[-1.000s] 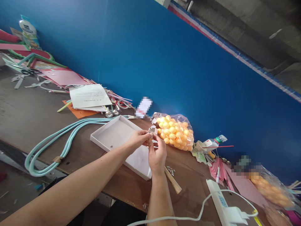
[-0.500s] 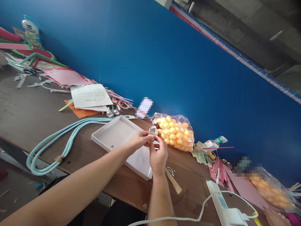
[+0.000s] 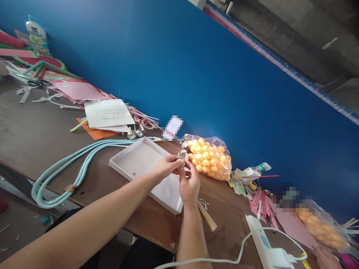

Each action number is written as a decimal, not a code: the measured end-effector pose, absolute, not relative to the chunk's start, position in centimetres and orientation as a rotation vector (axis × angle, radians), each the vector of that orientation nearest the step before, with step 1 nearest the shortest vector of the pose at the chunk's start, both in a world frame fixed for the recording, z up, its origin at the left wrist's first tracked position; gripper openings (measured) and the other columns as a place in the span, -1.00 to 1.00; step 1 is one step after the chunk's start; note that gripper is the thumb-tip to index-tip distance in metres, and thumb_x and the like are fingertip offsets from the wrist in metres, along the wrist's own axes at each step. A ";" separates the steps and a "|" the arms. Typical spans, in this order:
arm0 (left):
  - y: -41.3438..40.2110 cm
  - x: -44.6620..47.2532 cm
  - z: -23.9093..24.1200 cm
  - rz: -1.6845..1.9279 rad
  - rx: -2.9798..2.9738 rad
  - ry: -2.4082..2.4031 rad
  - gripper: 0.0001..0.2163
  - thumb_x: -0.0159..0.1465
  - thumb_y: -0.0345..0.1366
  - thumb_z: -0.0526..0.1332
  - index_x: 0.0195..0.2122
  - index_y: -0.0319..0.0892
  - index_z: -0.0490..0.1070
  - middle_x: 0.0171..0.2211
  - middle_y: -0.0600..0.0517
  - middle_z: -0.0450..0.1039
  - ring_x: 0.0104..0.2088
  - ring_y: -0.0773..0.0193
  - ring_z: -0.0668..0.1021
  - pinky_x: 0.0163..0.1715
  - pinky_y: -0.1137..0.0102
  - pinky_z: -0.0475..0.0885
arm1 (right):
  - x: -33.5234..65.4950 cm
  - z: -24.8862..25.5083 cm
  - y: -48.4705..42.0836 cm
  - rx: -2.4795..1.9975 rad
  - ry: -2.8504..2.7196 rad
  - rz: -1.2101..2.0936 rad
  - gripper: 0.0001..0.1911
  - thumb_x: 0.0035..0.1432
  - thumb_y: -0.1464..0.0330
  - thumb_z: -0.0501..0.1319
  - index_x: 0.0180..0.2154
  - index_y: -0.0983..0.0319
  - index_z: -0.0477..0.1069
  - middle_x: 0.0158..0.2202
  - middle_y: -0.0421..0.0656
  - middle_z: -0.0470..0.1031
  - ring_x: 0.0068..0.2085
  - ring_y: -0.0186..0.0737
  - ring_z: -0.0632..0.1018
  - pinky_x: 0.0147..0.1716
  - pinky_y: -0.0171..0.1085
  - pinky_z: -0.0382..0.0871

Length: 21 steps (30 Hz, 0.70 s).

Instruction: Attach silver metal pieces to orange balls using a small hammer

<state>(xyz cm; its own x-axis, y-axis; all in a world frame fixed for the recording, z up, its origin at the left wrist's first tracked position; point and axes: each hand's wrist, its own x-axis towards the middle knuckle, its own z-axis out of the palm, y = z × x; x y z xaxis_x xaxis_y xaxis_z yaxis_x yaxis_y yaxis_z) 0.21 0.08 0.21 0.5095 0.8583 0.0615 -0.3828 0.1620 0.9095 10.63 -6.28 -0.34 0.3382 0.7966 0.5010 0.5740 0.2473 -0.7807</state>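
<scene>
My left hand [image 3: 165, 167] and my right hand [image 3: 190, 184] meet fingertip to fingertip above the far corner of a shallow white box lid [image 3: 138, 160]. Both pinch a small shiny metal piece [image 3: 181, 161], too small to name. A clear bag of orange-yellow balls [image 3: 209, 155] lies just beyond my hands against the blue wall. A wooden stick [image 3: 207, 216] and a few small metal bits [image 3: 204, 203] lie on the brown table right of my right wrist.
Light-blue tubing [image 3: 67, 168] loops across the table's left front. A printed sheet [image 3: 108, 114], orange paper and coloured straws sit behind the lid. A white power strip [image 3: 262, 239] with a cable lies at the front right, near a small bottle [image 3: 254, 170] and pink paper.
My hands have barely moved; the fingers shifted slightly around the small metal piece. The view drifted a little.
</scene>
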 end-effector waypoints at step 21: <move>0.1 0.3 0.2 0.958 1.141 0.681 -0.70 0.11 -0.20 0.28 -0.18 -0.28 0.53 -0.36 -0.06 0.52 -0.40 0.27 0.54 -0.36 0.37 0.49 | 10.9 -0.9 -6.3 -1.521 -1.429 0.059 -0.64 0.20 0.20 0.15 -0.03 0.25 0.42 -0.16 -0.03 0.50 -0.36 -0.26 0.49 -0.30 -0.23 0.44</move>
